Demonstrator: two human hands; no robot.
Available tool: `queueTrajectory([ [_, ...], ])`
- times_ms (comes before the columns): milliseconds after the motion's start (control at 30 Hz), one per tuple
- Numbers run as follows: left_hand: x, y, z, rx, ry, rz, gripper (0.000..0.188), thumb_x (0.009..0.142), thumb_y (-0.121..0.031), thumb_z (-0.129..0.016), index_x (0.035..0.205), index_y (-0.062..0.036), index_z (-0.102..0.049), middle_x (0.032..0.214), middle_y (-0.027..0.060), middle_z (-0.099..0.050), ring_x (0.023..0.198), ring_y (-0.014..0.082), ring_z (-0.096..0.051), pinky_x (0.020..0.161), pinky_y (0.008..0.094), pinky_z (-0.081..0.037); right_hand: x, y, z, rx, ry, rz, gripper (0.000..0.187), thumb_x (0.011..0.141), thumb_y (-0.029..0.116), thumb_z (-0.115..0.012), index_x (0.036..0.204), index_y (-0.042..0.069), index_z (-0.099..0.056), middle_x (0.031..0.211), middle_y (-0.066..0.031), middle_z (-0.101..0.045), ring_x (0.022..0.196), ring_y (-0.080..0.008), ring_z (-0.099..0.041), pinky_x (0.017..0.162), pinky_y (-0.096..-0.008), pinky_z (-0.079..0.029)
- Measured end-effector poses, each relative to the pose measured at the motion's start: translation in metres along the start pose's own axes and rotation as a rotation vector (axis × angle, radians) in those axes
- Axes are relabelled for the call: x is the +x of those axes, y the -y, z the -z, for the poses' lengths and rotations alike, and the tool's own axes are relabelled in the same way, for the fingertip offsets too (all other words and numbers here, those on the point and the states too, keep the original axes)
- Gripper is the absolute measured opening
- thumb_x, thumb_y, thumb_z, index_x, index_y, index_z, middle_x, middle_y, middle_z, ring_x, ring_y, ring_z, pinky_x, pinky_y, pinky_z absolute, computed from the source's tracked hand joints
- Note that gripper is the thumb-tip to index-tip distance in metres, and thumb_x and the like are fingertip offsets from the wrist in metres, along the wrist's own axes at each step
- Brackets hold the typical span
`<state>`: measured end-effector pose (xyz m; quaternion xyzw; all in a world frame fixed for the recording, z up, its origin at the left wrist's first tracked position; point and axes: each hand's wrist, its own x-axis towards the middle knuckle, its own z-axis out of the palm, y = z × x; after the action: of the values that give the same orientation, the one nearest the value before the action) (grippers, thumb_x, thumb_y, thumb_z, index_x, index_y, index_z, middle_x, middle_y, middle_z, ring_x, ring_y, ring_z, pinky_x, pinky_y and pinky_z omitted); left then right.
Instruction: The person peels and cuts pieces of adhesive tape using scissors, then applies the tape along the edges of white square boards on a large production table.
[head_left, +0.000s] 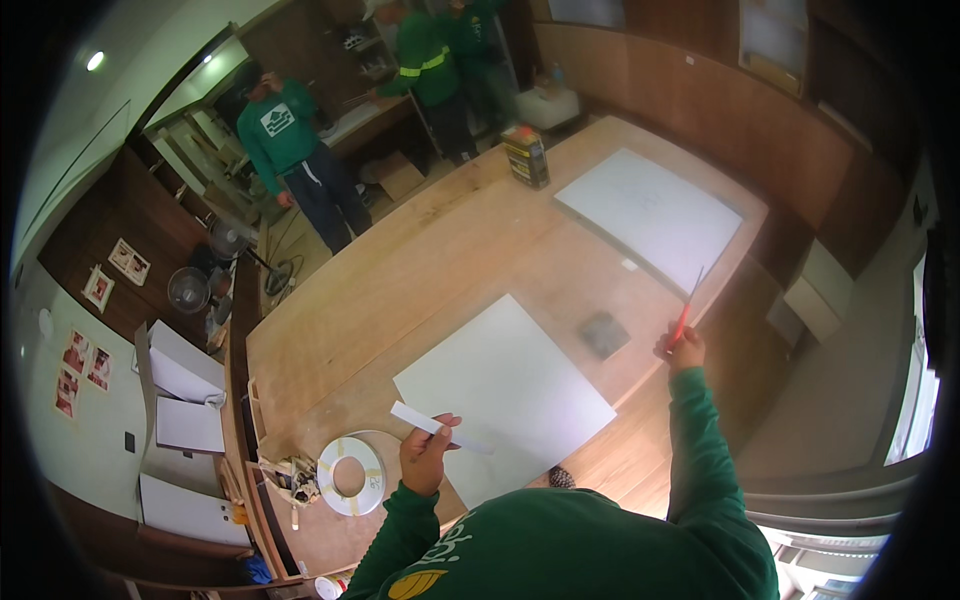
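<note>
My left hand [424,462] is closed on a white strip [414,417], pinched between thumb and fingers above the near white panel [510,375]. Off to the right, past the table's edge, my right hand [686,347] grips a tool with a red handle and a thin dark shaft [681,322]. Its shaft points up and away, close to a corner of the far white panel [650,215]; its exact kind is unclear. Beside my left forearm lies a roll of white banding [350,477]. A dark grey square block [603,335] rests between the two panels.
Both panels lie on a large wooden table [380,290]. A rectangular can [525,157] stands near its far edge. Scraps [290,480] are heaped at the left end. One person [290,140] in green stands beyond the table, others further back. Fans [190,290] stand at the left.
</note>
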<state>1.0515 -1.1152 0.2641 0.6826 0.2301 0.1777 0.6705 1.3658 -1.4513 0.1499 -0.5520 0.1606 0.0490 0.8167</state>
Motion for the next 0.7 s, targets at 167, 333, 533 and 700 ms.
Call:
queueTrajectory([
  [167,-0.002,0.000,-0.002,-0.007,0.001,-0.013,0.030,0.096,-0.013,-0.055,0.119,0.0057,-0.058,0.110,0.0155,-0.067,0.097,0.0192,-0.064,0.077,0.0310,-0.056,-0.015,0.008,-0.010,-0.024,0.056,0.038,0.012,0.093,0.012,-0.053,0.095,0.002,-0.060,0.074,-0.0069,-0.059,0.060,-0.0180,-0.059,0.056,-0.0317,-0.055],
  [333,-0.006,0.002,-0.003,-0.004,-0.008,-0.011,0.029,0.096,-0.013,-0.055,0.118,0.0055,-0.058,0.110,0.0154,-0.067,0.096,0.0191,-0.065,0.076,0.0312,-0.056,-0.023,0.021,-0.016,-0.063,0.112,0.083,0.013,0.093,0.010,-0.053,0.096,0.000,-0.060,0.075,-0.0068,-0.059,0.060,-0.0168,-0.059,0.057,-0.0312,-0.056],
  [533,-0.010,0.008,-0.001,-0.036,-0.030,-0.001,0.028,0.096,-0.012,-0.055,0.118,0.0053,-0.058,0.109,0.0154,-0.067,0.095,0.0196,-0.065,0.076,0.0312,-0.056,-0.029,0.081,-0.020,-0.108,0.115,0.323,0.012,0.093,0.009,-0.054,0.096,-0.001,-0.060,0.077,-0.0071,-0.060,0.064,-0.0164,-0.062,0.059,-0.0300,-0.056],
  [700,-0.007,0.013,-0.005,-0.066,-0.015,-0.020,0.028,0.095,-0.012,-0.055,0.118,0.0051,-0.058,0.109,0.0153,-0.067,0.095,0.0197,-0.065,0.076,0.0313,-0.056,-0.036,0.104,-0.022,-0.094,0.120,0.370,0.012,0.092,0.009,-0.054,0.095,-0.001,-0.059,0.079,-0.0076,-0.061,0.065,-0.0167,-0.063,0.061,-0.0295,-0.057],
])
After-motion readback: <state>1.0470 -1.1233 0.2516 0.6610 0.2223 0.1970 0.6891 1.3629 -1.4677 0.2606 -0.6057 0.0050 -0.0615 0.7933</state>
